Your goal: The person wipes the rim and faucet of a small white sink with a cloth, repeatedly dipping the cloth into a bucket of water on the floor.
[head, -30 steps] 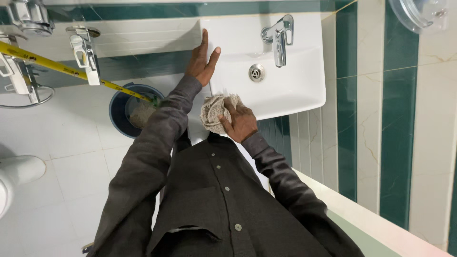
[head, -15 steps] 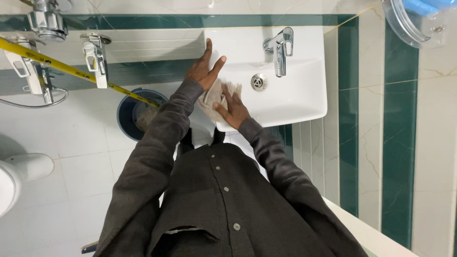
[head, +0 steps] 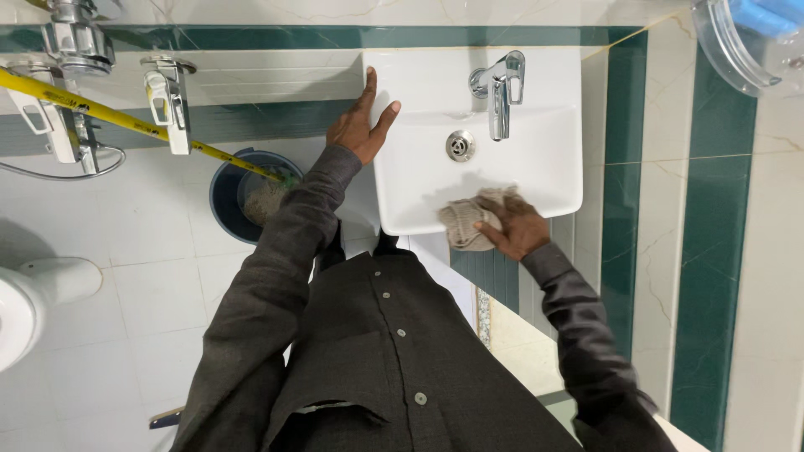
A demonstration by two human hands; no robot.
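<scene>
1. Head view: the right hand (head: 517,228) is clamped on a crumpled beige cloth (head: 466,224), pressed to the front rim of the white rectangular ceramic washbasin (head: 536,159).
2. The left hand (head: 362,124), fingers spread, lies flat on the basin's left edge.
3. Wiping well likely needs firm, overlapping strokes.

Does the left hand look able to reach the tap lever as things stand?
Probably yes. The left hand rests flat on the sink's left rim, holding nothing, and only bare basin lies between it and the tap.
</scene>
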